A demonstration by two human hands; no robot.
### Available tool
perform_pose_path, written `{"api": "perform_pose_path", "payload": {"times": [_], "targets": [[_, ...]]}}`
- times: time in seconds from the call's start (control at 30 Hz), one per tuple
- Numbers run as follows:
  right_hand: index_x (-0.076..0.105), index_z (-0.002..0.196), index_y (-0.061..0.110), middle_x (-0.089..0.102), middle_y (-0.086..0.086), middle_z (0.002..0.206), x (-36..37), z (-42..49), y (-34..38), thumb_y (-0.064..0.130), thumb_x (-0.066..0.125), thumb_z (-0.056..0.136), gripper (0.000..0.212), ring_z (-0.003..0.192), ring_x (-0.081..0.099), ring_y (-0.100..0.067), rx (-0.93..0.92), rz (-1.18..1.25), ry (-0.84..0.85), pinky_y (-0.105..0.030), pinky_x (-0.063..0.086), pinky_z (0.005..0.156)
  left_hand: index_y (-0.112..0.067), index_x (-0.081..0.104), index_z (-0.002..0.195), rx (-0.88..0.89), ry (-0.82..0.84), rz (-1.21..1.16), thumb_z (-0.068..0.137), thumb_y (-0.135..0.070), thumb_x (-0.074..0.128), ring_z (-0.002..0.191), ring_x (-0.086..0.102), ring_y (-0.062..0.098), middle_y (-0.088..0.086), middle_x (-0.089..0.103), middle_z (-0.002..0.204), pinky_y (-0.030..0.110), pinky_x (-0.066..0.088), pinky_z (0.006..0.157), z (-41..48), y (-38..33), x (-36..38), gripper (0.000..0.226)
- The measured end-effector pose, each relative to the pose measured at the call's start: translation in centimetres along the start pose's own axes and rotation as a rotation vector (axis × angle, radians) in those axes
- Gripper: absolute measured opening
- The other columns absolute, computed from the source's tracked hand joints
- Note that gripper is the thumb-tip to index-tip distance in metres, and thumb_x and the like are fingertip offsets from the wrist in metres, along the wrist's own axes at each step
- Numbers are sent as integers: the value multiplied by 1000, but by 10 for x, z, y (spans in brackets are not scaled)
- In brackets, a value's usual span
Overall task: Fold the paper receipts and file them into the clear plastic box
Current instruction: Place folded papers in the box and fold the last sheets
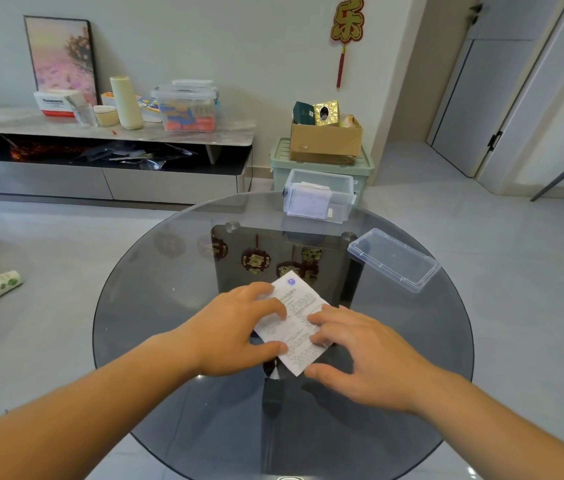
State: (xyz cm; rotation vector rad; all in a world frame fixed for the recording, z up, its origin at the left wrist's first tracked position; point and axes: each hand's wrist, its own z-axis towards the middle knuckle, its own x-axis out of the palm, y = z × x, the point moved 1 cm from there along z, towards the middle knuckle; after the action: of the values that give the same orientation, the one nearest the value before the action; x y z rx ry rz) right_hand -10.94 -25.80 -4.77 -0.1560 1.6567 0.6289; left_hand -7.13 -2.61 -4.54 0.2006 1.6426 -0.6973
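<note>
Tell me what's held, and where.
Nothing is gripped: the left hand presses the receipt at its left edge, the right hand at its right edge, flat on the glass table.

Round smoked-glass bench (155, 306), three things on it.
Printed receipt (303, 341) flat under the fingers (263, 304); beyond them, clear plastic box (341, 199) holding papers; farther right, loose clear lid (394, 259).

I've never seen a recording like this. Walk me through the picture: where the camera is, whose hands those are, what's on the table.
There is no machine here. One camera sits on a person's head, looking forward and down, so both arms are their own. The left hand and right hand press their fingers on a printed paper receipt lying on a round glass table. At the table's far edge stands the clear plastic box, with white papers inside. Its lid lies apart, to the right.
</note>
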Motion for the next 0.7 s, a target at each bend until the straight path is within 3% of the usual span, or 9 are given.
{"api": "perform_pose_path", "payload": {"times": [0.1, 0.17, 0.2, 0.27, 0.37, 0.53, 0.63, 0.7], "targets": [[52, 119, 39, 36, 23, 152, 2, 4, 2, 74, 52, 85, 49, 141, 28, -1, 32, 0, -10, -25, 29, 112, -37, 51, 132, -158, -102, -228, 89, -43, 70, 126, 44, 13, -12, 33, 147, 12, 51, 82, 4, -6, -6, 47], [52, 112, 39, 41, 23, 146, 2, 7, 3, 76, 52, 83, 47, 131, 30, -1, 42, -20, -37, -25, 34, 107, -34, 58, 121, -328, -128, -450, 89, -33, 73, 108, 58, 15, -9, 45, 136, 12, 54, 63, 8, -11, -9, 35], [51, 110, 39, 42, 23, 142, 2, 8, 4, 77, 51, 82, 47, 126, 31, -1, 44, -23, -49, -24, 36, 103, -32, 61, 116, -391, -130, -546, 90, -31, 73, 98, 64, 16, -8, 51, 130, 16, 56, 60, 9, -11, -10, 28], [49, 114, 41, 43, 23, 139, 3, 9, 5, 80, 49, 80, 51, 120, 33, -1, 51, -16, -45, -24, 41, 98, -27, 65, 111, -465, -107, -672, 92, -29, 71, 85, 68, 16, -7, 61, 118, 25, 60, 62, 11, -10, -10, 20], [46, 127, 41, 43, 23, 135, 3, 7, 5, 84, 44, 79, 65, 120, 36, -2, 35, -44, -35, -22, 40, 98, -12, 70, 110, -462, -1, -888, 99, -26, 61, 76, 67, 14, 5, 73, 106, 23, 56, 66, 10, -9, -14, 20], [44, 140, 35, 45, 20, 140, -1, 4, 5, 84, 43, 80, 77, 128, 37, -3, 47, -70, -81, -25, 33, 106, -3, 69, 109, -576, 70, -1307, 99, -20, 61, 85, 73, 19, 11, 77, 100, 27, 60, 70, 4, -16, -17, 22], [51, 134, 35, 51, 19, 135, 2, 2, 4, 71, 45, 90, 57, 122, 44, -3, 49, -50, -116, -24, 40, 104, -3, 70, 100, -609, 128, -1490, 94, -24, 67, 90, 73, 25, 18, 75, 106, 31, 62, 76, -1, -18, -22, 22], [59, 121, 35, 58, 20, 122, 0, 3, 4, 58, 44, 98, 36, 110, 49, -1, 41, -29, -157, -24, 46, 95, -7, 76, 98, -541, 194, -1358, 86, -30, 74, 88, 71, 20, 15, 75, 104, 29, 60, 78, -5, -19, -26, 26]]}}
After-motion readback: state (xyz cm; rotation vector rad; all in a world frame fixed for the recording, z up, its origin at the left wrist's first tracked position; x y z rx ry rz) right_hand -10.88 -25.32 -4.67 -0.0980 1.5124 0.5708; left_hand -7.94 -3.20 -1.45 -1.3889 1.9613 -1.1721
